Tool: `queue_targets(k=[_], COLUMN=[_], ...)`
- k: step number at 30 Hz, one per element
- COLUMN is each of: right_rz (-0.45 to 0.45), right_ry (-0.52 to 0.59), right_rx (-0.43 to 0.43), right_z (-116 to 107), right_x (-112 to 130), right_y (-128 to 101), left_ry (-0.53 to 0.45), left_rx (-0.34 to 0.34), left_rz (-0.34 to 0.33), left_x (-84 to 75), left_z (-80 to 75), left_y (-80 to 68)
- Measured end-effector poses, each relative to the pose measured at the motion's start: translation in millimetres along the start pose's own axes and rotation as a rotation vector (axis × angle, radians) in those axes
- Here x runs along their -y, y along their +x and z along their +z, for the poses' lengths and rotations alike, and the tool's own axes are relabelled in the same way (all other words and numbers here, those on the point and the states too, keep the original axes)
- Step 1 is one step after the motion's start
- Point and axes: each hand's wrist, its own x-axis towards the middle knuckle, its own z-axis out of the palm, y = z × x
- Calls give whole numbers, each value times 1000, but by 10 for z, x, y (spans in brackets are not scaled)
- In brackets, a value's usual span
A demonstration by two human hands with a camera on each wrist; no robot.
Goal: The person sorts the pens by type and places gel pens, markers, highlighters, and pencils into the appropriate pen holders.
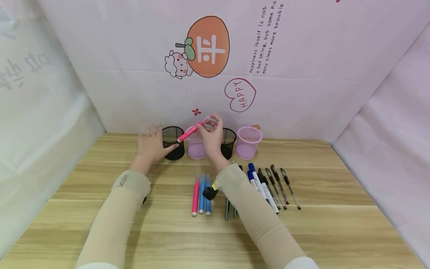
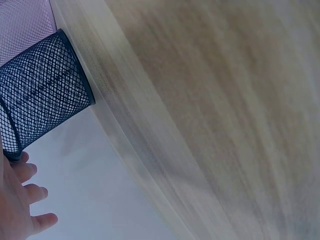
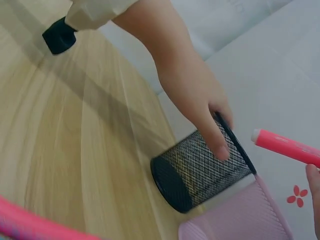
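My left hand (image 1: 151, 147) rests at the left side of the leftmost black mesh cup (image 1: 174, 152), its thumb lying across the cup's front wall. Its other fingers stretch out, spread, beside the rim, as the left wrist view shows of the fingers (image 2: 35, 194). Between thumb and fingertips, my right hand (image 1: 212, 138) pinches a pink marker (image 1: 189, 133) above the cups. The marker slants, its white end (image 3: 256, 136) down toward the black cup's rim and its clear-capped end up by the right fingertips. Below that hand stands a pink mesh cup (image 1: 196, 150).
Another black cup (image 1: 227, 149) and a pink cup (image 1: 248, 149) continue the row by the back wall. A pink marker (image 1: 195, 198) and two blue markers (image 1: 201, 194) lie in front. Farther right lie several whiteboard markers (image 1: 268, 194) and gel pens (image 1: 290, 188), some hidden by the right forearm.
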Motion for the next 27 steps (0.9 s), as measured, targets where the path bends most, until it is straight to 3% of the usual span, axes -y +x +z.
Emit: queue_targets(k=[6,14,22,27], right_rz=[-50,-81,-85,-97], right_ry=[76,24,-228,-289], right_rx=[-68,-135,-87,-74], right_z=[126,232,250,264], right_x=[-57,-154,-224,-270], right_y=[-37,-68,-141,-183], left_ry=[3,7,25,26], left_rx=[8,17,17,12], left_rz=[-6,-4,1,0], left_x=[-1,8,-9,-15], left_z=[-1,-4,-22,-21], left_y=[8,20,14,5])
